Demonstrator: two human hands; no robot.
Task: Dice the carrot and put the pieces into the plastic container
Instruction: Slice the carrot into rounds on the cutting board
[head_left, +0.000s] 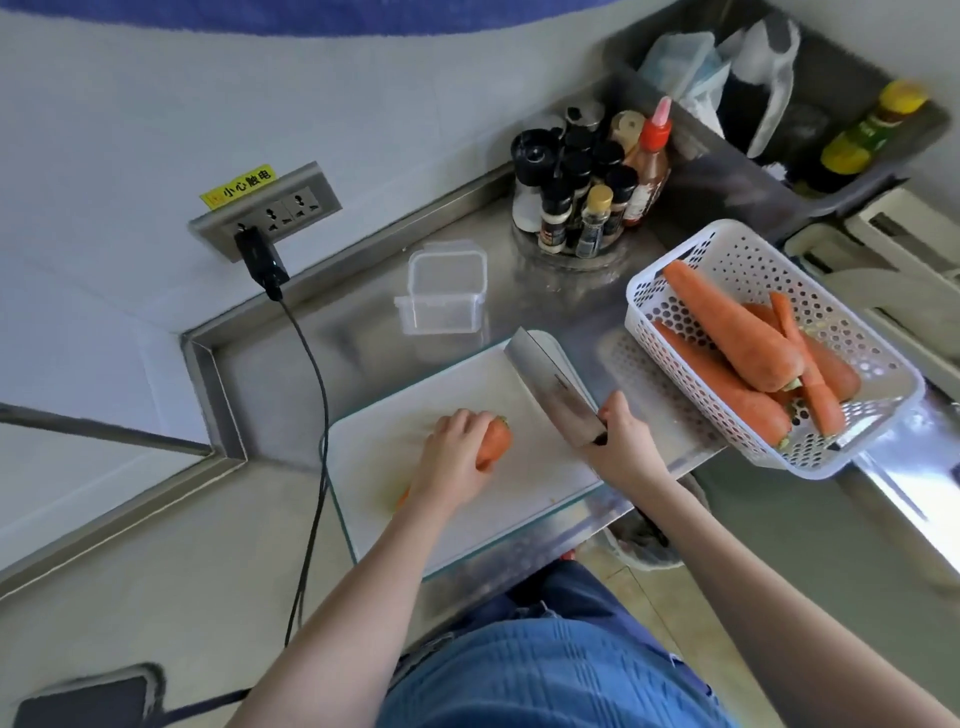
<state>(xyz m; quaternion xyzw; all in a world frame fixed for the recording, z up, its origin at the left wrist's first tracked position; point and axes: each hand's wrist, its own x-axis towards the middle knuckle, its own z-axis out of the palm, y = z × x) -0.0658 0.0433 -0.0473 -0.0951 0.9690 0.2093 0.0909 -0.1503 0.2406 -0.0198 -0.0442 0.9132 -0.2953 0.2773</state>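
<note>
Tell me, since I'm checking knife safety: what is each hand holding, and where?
The left hand grips the carrot around its thick end on the cutting board. The right hand grips the cleaver by its handle.

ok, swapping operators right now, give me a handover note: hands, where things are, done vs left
Left hand grips the carrot lying on the white cutting board.
Right hand holds the cleaver by its handle, blade raised beside the carrot, not cutting.
Plastic container sits open and empty behind the board, its lid behind it.
More whole carrots wait in the white basket to the right.
Done: carrot placed, knife in hand.
Left: all dicing, then move pieces into the container.
</note>
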